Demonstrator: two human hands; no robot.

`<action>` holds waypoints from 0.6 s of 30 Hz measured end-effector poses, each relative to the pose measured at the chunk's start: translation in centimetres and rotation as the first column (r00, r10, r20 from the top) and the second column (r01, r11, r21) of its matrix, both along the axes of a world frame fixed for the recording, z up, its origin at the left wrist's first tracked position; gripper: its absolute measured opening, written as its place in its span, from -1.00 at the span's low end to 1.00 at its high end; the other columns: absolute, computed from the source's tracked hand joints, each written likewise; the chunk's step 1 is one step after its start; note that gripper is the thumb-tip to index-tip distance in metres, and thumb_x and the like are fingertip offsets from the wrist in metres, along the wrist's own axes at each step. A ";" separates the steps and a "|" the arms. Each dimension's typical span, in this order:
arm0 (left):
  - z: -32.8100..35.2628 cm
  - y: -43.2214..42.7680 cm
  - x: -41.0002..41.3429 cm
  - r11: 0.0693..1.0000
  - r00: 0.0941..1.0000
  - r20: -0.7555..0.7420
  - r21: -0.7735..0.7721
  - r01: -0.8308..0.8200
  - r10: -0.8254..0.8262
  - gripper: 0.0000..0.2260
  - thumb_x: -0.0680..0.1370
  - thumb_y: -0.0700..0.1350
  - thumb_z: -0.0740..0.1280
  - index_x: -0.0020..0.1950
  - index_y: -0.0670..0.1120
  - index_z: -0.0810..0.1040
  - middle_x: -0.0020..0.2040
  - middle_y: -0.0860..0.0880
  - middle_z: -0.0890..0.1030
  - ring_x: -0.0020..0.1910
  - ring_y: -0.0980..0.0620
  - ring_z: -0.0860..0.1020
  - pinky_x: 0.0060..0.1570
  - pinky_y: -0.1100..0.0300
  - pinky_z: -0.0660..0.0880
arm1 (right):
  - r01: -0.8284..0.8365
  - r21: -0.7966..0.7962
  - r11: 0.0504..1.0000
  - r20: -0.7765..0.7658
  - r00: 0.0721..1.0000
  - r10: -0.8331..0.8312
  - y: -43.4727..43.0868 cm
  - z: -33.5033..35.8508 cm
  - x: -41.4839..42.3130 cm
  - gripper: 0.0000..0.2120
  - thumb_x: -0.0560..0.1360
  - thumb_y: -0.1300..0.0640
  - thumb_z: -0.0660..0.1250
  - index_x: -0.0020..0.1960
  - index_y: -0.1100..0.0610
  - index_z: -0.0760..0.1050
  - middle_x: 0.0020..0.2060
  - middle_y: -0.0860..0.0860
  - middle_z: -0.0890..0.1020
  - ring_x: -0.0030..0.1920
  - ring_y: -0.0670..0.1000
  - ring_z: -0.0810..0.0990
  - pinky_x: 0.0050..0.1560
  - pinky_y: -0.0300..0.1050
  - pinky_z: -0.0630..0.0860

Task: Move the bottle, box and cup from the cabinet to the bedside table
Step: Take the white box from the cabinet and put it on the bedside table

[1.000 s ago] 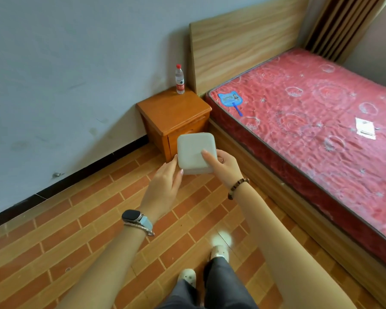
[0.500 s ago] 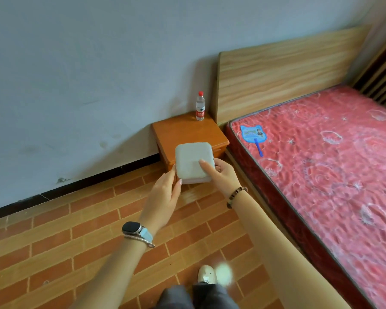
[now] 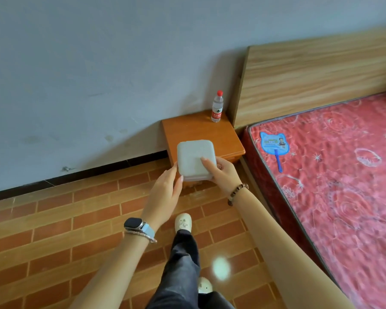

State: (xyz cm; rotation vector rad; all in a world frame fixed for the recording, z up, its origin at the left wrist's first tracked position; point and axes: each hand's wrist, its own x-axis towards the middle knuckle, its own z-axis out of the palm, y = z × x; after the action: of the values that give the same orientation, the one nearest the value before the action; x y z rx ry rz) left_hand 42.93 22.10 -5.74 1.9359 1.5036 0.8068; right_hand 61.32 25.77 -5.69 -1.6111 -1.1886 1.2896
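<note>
Brick-pattern floor, grey wall, and the bedside table sits just past the fingertips; the box is carried between both hands, left hand flat against its near-left side with fingers pressed together, right hand wrapped around the right edge, thumb on the lid; bottle already stands beyond the fingers at the table's back corner; my worry: that loose palm grip could let the box slip, or setting it too far back could knock the bottle over.
</note>
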 end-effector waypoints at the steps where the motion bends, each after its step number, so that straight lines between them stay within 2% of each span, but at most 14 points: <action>1: -0.3 1.4 0.1 1.000 1.000 0.006 -0.007 0.000 0.000 -0.58 0.65 -0.01 0.07 0.51 -0.01 0.17 0.35 0.01 0.45 0.20 0.36 0.29 0.03 0.66 0.21 | -0.009 -0.009 1.000 0.005 1.000 0.009 1.4 -0.2 0.1 -0.56 0.53 -0.16 0.31 0.21 0.16 0.55 0.03 0.06 0.66 0.06 0.07 0.64 0.09 0.07 0.62; 3: -1.0 4.4 0.2 1.000 1.000 0.013 -0.011 0.001 -0.001 -0.58 0.65 -0.01 0.07 0.51 0.00 0.16 0.35 0.02 0.45 0.20 0.36 0.28 0.02 0.67 0.22 | -0.030 -0.025 0.999 0.018 0.999 0.031 4.5 -0.6 0.2 -0.56 0.54 -0.16 0.30 0.23 0.15 0.53 0.03 0.05 0.66 0.05 0.06 0.64 0.05 0.02 0.63; 6: -1.5 9.5 0.1 1.000 1.000 0.015 -0.006 -0.006 0.006 -0.57 0.64 0.01 0.07 0.52 0.01 0.15 0.37 0.03 0.43 0.28 0.30 0.31 0.18 0.54 0.28 | -0.053 -0.026 0.998 0.018 0.998 0.054 9.5 -0.5 0.0 -0.59 0.56 -0.11 0.28 0.24 0.17 0.51 -0.04 0.00 0.64 -0.07 -0.07 0.61 -0.18 -0.26 0.55; 8: -1.6 12.9 -0.1 1.000 1.000 0.022 -0.013 -0.015 0.015 -0.57 0.64 0.01 0.08 0.52 0.03 0.14 0.36 0.03 0.44 0.25 0.33 0.31 0.13 0.60 0.24 | -0.064 -0.025 0.998 0.017 0.998 0.064 12.9 -0.4 -0.4 -0.61 0.57 -0.09 0.27 0.24 0.17 0.51 -0.07 -0.04 0.62 -0.11 -0.11 0.60 -0.22 -0.32 0.51; 10: -1.6 16.1 -0.5 1.000 0.999 0.024 -0.020 -0.023 0.024 -0.56 0.64 0.02 0.10 0.52 0.02 0.14 0.36 0.03 0.44 0.26 0.31 0.34 0.10 0.62 0.22 | -0.068 -0.033 0.997 0.016 0.998 0.069 16.3 -0.6 -0.8 -0.59 0.56 -0.09 0.28 0.27 0.16 0.49 -0.04 -0.03 0.63 -0.06 -0.08 0.63 -0.15 -0.27 0.58; 13: -2.2 20.6 -1.1 1.000 1.000 0.012 -0.022 -0.018 0.018 -0.52 0.62 0.03 0.12 0.53 -0.01 0.13 0.37 0.01 0.44 0.31 0.15 0.41 0.15 0.50 0.27 | -0.073 -0.034 0.997 0.009 0.997 0.073 21.2 -1.4 -1.3 -0.51 0.53 -0.13 0.32 0.34 0.14 0.42 0.08 0.02 0.63 0.07 0.01 0.65 0.01 -0.10 0.64; 16: -3.1 24.4 -1.4 0.998 0.999 0.008 -0.059 -0.034 0.035 -0.49 0.61 0.01 0.15 0.53 0.00 0.11 0.38 0.01 0.43 0.33 0.11 0.41 0.14 0.48 0.28 | -0.028 -0.088 0.996 -0.015 1.000 0.027 25.2 -2.6 -1.8 -0.38 0.48 -0.17 0.37 0.40 0.09 0.25 0.12 0.06 0.59 0.08 0.01 0.64 0.07 0.00 0.64; 18: -4.0 26.5 -1.4 0.996 0.999 0.011 -0.083 -0.037 0.038 -0.48 0.60 0.01 0.16 0.53 0.00 0.10 0.40 0.01 0.41 0.35 0.11 0.40 0.19 0.42 0.30 | -0.013 -0.116 0.993 -0.026 1.000 0.010 27.4 -3.7 -2.1 -0.38 0.48 -0.15 0.37 0.39 0.07 0.21 0.11 0.08 0.59 0.07 0.01 0.64 0.08 0.02 0.63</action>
State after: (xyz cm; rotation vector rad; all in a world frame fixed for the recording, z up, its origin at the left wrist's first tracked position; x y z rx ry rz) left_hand 41.51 48.57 -9.78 1.8440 1.5461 0.7590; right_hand 59.24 53.15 -9.40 -1.6674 -1.1274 1.4058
